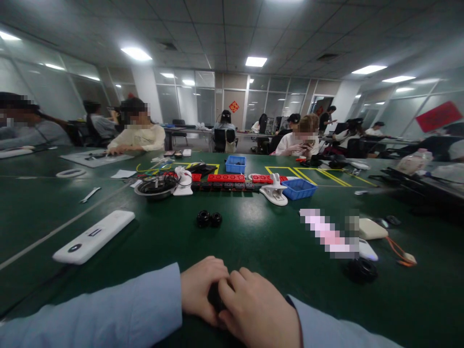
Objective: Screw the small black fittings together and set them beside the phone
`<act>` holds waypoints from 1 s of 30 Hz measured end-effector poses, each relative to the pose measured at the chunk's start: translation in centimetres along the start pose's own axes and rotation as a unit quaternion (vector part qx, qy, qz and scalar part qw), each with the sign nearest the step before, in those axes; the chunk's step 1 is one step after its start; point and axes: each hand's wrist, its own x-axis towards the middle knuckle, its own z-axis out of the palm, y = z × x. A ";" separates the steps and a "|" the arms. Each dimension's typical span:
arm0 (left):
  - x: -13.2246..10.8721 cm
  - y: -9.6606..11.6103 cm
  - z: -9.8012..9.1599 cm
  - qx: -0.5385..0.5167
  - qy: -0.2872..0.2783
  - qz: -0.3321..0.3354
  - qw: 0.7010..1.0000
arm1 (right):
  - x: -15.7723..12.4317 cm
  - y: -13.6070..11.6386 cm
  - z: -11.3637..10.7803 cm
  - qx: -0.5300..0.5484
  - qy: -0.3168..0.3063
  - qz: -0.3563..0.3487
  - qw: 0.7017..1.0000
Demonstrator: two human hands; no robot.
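Note:
My left hand [203,289] and my right hand [259,307] meet over the green table near its front edge. Both are closed around a small black object [216,296]. Most of it is covered by my fingers, so its kind cannot be made out. Straight ahead of my hands stand two shiny black ring-shaped parts [209,219], side by side. A similar black round part [363,269] lies to the right, beyond my right hand.
A long white device [96,237] lies at left, near a wrench [90,195]. Red power strips [226,178], a white clamp base [274,191] and blue bins [299,188] [235,164] stand ahead. A cream pouch [371,228] lies at right. Other people sit beyond.

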 end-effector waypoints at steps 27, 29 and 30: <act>0.0 -0.1 -0.2 0.002 0.027 0.033 0.999 | -0.2 1.5 -0.1 -0.019 0.035 -0.183 0.982; 0.0 -0.1 -0.3 0.005 0.026 0.031 0.999 | -0.1 1.5 0.1 -0.017 0.036 -0.179 0.983; 0.0 0.0 -0.3 0.006 0.024 0.031 0.999 | -0.1 1.5 0.1 -0.016 0.036 -0.178 0.983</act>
